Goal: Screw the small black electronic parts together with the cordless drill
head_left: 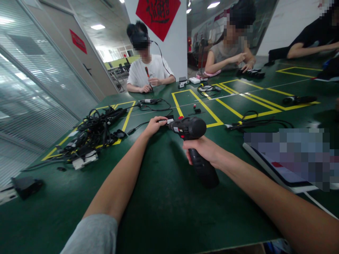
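My right hand (200, 150) is closed round the grip of a black cordless drill (192, 127) with red details. The drill's front end points left, toward my left hand (156, 126). With that hand I hold down a small black box with a white label (171, 119) on the green table. My fingers and the drill partly cover the box, so its exact kind is unclear. A black cord (138, 127) runs left from beside my left hand. Whether the drill's tip touches the box cannot be made out.
A heap of black cables (92, 132) lies at the left. Beyond my hands are a small black part (196, 111) and yellow tape outlines (209, 106). A tablet (280, 169) and a cable bundle (251, 123) lie on the right. Several people sit around the table (169, 215).
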A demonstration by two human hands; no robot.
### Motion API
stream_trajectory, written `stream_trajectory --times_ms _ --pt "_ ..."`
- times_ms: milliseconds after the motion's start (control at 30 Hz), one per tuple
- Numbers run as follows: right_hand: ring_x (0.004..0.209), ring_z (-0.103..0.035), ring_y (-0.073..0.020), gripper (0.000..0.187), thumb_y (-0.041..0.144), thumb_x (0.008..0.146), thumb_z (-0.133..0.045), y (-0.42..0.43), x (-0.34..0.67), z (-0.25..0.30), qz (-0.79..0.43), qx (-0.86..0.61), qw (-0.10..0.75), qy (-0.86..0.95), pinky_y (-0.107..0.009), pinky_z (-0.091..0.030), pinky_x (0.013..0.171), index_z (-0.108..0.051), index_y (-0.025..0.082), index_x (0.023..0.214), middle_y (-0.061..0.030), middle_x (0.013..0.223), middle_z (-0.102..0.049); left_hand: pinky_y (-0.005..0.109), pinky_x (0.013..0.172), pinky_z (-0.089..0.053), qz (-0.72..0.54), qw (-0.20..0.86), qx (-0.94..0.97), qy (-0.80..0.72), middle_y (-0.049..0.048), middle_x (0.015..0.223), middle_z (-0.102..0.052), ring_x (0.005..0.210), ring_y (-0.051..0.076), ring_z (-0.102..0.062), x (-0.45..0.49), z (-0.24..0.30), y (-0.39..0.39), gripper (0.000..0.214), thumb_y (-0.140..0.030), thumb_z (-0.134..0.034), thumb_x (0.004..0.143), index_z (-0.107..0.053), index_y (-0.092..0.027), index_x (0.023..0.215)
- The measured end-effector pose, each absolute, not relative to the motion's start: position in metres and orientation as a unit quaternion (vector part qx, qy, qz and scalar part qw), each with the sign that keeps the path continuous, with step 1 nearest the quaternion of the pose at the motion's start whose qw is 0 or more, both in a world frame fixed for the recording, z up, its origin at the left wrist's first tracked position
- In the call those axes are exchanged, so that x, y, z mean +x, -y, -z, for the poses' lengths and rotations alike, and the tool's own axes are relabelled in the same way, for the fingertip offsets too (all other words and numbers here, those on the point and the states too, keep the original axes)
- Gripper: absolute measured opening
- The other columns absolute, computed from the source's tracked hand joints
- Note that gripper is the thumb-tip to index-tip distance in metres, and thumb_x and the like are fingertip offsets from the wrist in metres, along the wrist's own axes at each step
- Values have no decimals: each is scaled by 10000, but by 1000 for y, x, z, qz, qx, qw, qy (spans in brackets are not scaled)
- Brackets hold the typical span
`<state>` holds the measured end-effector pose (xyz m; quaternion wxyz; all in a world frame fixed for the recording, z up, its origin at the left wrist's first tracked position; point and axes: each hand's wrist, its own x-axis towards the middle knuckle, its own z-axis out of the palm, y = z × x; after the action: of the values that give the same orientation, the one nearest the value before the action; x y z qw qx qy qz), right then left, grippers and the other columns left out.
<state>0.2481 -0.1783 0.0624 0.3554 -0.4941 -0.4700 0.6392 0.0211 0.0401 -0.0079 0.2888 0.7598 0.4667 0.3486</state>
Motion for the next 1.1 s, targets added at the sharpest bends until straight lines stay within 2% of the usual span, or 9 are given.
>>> stream_trajectory --times_ms 700,1100 --pt "429 -563 -146 149 219 726 -611 179 250 -62 -645 -485 351 475 -266 -427 453 -585 158 593 -33 506 -598 408 1037 -419 -351 315 746 -470 79 1143 -696 1062 258 -593 22 8 -39 387 -380 -667 735 -741 -185 1061" --pt "439 -563 -152 116 218 717 -614 178 250 -60 -648 -483 352 472 -275 -438 458 -593 164 617 -40 518 -607 406 1051 -410 -351 308 749 -471 74 1160 -696 1094 266 -584 22 8 -39 378 -387 -666 737 -744 -201 1056"
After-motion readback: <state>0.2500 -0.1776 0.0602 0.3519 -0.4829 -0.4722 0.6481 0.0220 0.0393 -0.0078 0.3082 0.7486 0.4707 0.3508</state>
